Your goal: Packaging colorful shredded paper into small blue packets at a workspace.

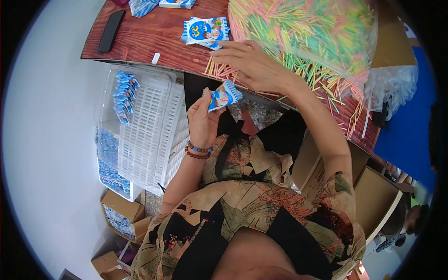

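Pinching a blue packet (225,96) with left fingers (206,99), holding right fingers (232,52) loosely spread, over pastel sticks (218,71), at the table's (154,35) edge

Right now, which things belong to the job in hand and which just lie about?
Likely the job:
blue packet in the left hand;
coloured sticks near the right hand.

Likely just lying about:
flat black object;
small white slip.

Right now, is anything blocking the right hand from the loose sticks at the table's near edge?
Nothing visible: the right hand is right at the loose sticks. The left hand holds the blue-and-white packet nearer the body, clear of them.
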`<action>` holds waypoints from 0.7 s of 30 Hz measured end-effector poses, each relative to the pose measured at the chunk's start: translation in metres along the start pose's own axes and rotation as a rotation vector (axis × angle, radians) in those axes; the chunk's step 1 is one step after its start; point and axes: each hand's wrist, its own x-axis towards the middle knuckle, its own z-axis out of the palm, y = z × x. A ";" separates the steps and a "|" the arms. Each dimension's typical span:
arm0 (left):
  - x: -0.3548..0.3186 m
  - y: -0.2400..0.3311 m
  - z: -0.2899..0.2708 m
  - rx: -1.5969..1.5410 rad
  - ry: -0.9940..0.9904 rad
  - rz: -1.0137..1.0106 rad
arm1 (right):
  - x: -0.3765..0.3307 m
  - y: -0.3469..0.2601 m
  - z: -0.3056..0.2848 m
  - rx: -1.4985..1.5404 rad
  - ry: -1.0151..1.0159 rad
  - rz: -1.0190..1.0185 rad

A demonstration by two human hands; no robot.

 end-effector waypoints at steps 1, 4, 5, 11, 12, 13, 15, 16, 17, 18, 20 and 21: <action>-0.001 0.002 -0.009 -0.026 0.018 0.017 | 0.016 0.003 0.010 -0.042 -0.065 -0.084; -0.001 0.007 -0.017 -0.050 0.029 0.021 | 0.031 0.011 0.019 -0.097 -0.213 -0.149; -0.002 0.009 -0.020 -0.058 0.032 0.022 | 0.030 0.015 0.020 -0.120 -0.258 -0.151; 0.002 0.015 -0.029 -0.061 0.080 0.008 | 0.013 0.020 -0.003 -0.161 -0.327 -0.178; 0.003 0.015 -0.029 -0.067 0.093 0.001 | 0.011 0.020 -0.006 -0.154 -0.327 -0.182; 0.004 0.014 -0.029 -0.073 0.105 -0.007 | 0.009 0.022 -0.009 -0.155 -0.328 -0.180; 0.007 0.013 -0.030 -0.079 0.084 -0.002 | 0.005 0.024 -0.013 -0.193 -0.363 -0.169; 0.008 0.012 -0.030 -0.085 0.065 0.004 | 0.005 0.025 -0.014 -0.193 -0.363 -0.169; 0.008 0.012 -0.029 -0.084 0.065 0.004 | 0.004 0.025 -0.014 -0.203 -0.376 -0.152; 0.007 0.012 -0.027 -0.078 0.083 0.004 | 0.004 0.025 -0.015 -0.214 -0.388 -0.135; 0.006 0.011 -0.028 -0.069 0.103 0.003 | 0.005 0.025 -0.014 -0.233 -0.397 -0.136; 0.006 0.010 -0.031 -0.064 0.082 0.006 | 0.006 0.025 -0.014 -0.254 -0.407 -0.137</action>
